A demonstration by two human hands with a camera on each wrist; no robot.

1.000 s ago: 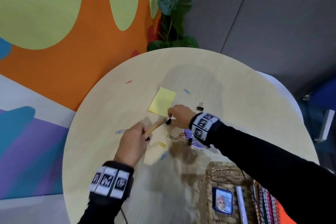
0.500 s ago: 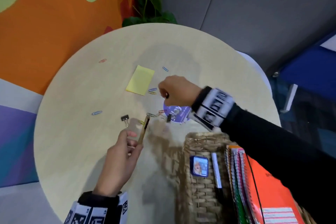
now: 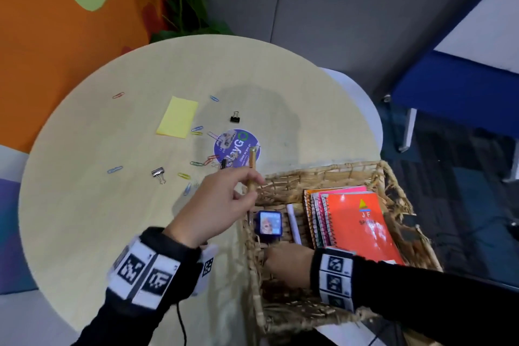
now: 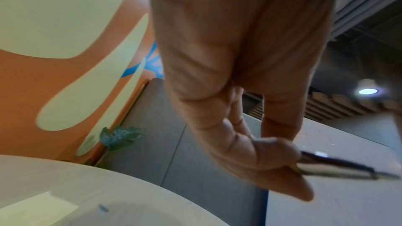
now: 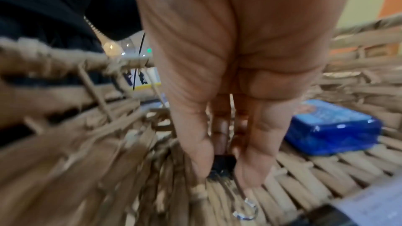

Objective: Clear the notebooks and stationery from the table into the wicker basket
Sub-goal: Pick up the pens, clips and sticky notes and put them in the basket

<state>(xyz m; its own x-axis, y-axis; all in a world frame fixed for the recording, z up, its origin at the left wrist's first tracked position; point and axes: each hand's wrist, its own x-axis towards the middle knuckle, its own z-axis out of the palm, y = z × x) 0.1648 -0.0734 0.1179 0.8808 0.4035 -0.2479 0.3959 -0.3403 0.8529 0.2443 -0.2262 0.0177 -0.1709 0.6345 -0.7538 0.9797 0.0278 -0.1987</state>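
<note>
Down at the woven wicker basket's [image 3: 323, 174] six-o'clock end, the right hand [image 5: 228, 92] pinches a small black binder clip [image 5: 224, 162] just above the floor, apparently to release it, while the left hand [image 3: 216, 205] pinches a tan wooden-barrelled pen [image 3: 252, 170] over the nine-o'clock rim, likely next in.

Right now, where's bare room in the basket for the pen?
Free weave in the wicker basket: the far strip behind the notebooks. Near-left corner is crowded: right hand gripping a binder clip, by the blue box.

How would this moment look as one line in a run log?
left hand: holds wooden pen at basket edge | right hand: inside wicker basket, pinching black binder clip | table: clips, yellow note remain
</note>
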